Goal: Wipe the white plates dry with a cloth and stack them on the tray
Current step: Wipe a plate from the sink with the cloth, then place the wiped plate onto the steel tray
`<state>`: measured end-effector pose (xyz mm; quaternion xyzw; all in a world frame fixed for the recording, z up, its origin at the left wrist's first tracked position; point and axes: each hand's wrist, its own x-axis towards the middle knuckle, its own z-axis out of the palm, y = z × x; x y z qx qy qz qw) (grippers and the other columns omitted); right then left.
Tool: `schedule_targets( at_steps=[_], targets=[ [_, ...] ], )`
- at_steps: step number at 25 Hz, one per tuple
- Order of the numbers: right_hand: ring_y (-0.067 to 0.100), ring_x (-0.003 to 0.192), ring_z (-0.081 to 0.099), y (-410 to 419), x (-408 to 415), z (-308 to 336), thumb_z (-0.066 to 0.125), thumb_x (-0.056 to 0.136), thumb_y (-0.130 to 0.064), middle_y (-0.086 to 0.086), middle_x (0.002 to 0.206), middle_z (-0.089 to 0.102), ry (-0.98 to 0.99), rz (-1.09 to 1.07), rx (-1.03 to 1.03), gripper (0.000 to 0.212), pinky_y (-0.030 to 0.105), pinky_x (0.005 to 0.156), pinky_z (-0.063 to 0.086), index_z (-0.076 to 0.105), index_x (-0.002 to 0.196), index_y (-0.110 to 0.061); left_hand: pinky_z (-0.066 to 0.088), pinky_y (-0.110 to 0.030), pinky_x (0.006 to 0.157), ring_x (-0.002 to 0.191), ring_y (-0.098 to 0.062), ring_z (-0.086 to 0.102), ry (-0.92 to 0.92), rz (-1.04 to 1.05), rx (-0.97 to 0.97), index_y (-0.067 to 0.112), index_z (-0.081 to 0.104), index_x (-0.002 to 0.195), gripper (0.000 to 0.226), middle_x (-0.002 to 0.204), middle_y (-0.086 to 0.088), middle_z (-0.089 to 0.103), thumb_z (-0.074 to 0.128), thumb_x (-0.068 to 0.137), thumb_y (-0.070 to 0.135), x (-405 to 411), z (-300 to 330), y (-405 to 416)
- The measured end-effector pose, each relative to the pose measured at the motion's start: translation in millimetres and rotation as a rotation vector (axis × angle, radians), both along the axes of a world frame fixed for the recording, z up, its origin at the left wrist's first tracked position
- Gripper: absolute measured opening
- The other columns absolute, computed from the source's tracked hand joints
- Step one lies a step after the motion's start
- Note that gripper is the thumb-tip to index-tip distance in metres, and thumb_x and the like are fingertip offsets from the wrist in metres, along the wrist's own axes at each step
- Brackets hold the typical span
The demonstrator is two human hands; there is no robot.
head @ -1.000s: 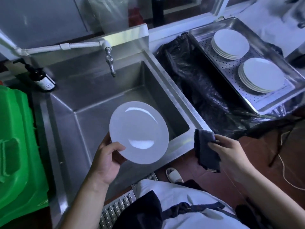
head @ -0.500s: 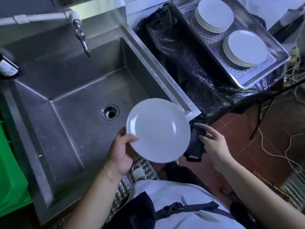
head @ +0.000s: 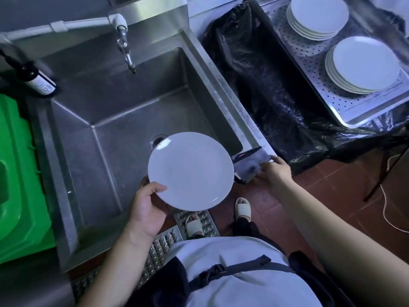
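Plate [head: 190,171], white, sits in our left hand [head: 145,206]: thumb curled over its near-left rim, the other fingers hidden beneath it, so the grip is closed on the plate. We hold it face up, slightly tilted, above the near-right corner of the sink [head: 124,120], where it covers part of the drain [head: 156,139].

Our right hand [head: 273,171] is just right of the plate, beside the sink's near-right corner. Its fingers pinch a dark cloth [head: 249,165]; the cloth looks blurred, and its left edge lies at the plate's right rim. We cannot tell if cloth and plate touch.

Right of the sink, past a stretch of black plastic sheet [head: 267,85], sits a perforated metal tray [head: 345,111]. It carries two stacks of white plates: far stack [head: 317,15] and near stack [head: 364,64], close together.

At the sink's back edge a tap [head: 125,44] hangs over the basin. A dark bottle [head: 38,79] stands at the far-left corner. A green bin [head: 15,173] is left of the sink.
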<state>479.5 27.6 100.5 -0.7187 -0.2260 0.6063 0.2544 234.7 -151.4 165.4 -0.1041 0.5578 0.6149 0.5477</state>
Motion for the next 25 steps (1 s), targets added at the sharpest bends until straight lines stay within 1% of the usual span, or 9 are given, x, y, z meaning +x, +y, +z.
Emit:
schedule_targets(
  at_steps=[3,6,8,10,13,16,20,23,25],
  targets=[
    [0.018,0.050,0.053,-1,5,0,0.059,0.092,-0.002,0.006,0.067,0.061,-0.086,0.081,-0.042,0.054,0.031,0.055,0.046,0.049,0.142,-0.017,0.062,-0.044,0.061,0.103,-0.033,0.067,0.000,-0.006,0.018,0.022,0.058,0.128,0.059,0.118,-0.010,0.072,0.050,0.076,-0.003,3,4,5],
    [0.010,0.052,0.060,-7,13,19,0.066,0.090,-0.009,-0.006,0.052,0.064,-0.159,0.195,0.103,0.047,0.029,0.062,0.048,0.058,0.135,-0.016,0.062,-0.041,0.063,0.097,-0.029,0.073,-0.004,-0.061,0.058,0.018,0.061,0.129,0.062,0.120,-0.011,0.073,0.054,0.069,0.001,5,4,13],
    [0.017,0.075,0.070,-6,17,42,0.067,0.092,-0.015,-0.001,0.073,0.074,-0.043,0.297,0.126,0.032,0.033,0.073,0.055,0.068,0.125,-0.017,0.063,-0.040,0.074,0.101,-0.027,0.073,-0.014,-0.129,0.076,0.013,0.062,0.132,0.064,0.126,-0.012,0.072,0.055,0.070,0.003,6,2,24],
    [0.028,0.094,0.070,0,21,71,0.063,0.096,-0.024,0.007,0.102,0.075,0.148,0.350,0.038,0.025,0.039,0.075,0.060,0.072,0.119,-0.018,0.059,-0.046,0.090,0.112,-0.031,0.069,-0.038,-0.223,0.080,0.009,0.057,0.140,0.070,0.135,-0.014,0.068,0.057,0.070,0.004,10,1,40],
    [0.027,0.086,0.067,13,43,104,0.056,0.099,-0.034,0.011,0.101,0.072,0.239,0.259,-0.002,0.034,0.038,0.069,0.061,0.073,0.115,-0.009,0.052,-0.050,0.100,0.120,-0.035,0.065,-0.099,-0.381,0.113,0.010,0.056,0.142,0.074,0.136,-0.016,0.067,0.061,0.068,0.006,25,1,68],
    [0.017,0.064,0.065,17,77,121,0.055,0.099,-0.035,0.006,0.084,0.071,0.191,0.182,0.010,0.034,0.030,0.054,0.056,0.073,0.109,-0.008,0.058,-0.047,0.091,0.111,-0.032,0.071,-0.168,-0.518,0.172,0.010,0.062,0.136,0.074,0.132,-0.017,0.069,0.067,0.062,0.003,45,3,96],
    [0.019,0.067,0.060,16,131,129,0.056,0.098,-0.034,0.004,0.079,0.066,0.121,0.097,0.001,0.029,0.038,0.070,0.053,0.072,0.101,-0.011,0.063,-0.042,0.066,0.100,-0.029,0.073,-0.181,-0.682,0.217,0.011,0.060,0.133,0.060,0.127,-0.016,0.070,0.064,0.074,0.000,85,19,129],
    [0.020,0.067,0.062,29,163,135,0.058,0.097,-0.032,0.006,0.082,0.066,0.133,0.050,0.039,0.027,0.040,0.073,0.055,0.072,0.101,-0.010,0.060,-0.048,0.070,0.108,-0.030,0.066,-0.142,-0.807,0.246,0.010,0.065,0.133,0.054,0.127,-0.016,0.067,0.059,0.079,0.020,105,37,149],
    [0.021,0.067,0.064,42,185,135,0.059,0.096,-0.031,0.008,0.085,0.068,0.152,0.034,0.067,0.028,0.042,0.073,0.059,0.072,0.104,-0.008,0.060,-0.055,0.081,0.108,-0.026,0.063,-0.071,-0.870,0.250,0.011,0.075,0.120,0.049,0.119,-0.014,0.070,0.056,0.077,0.025,120,49,162]
  ],
)
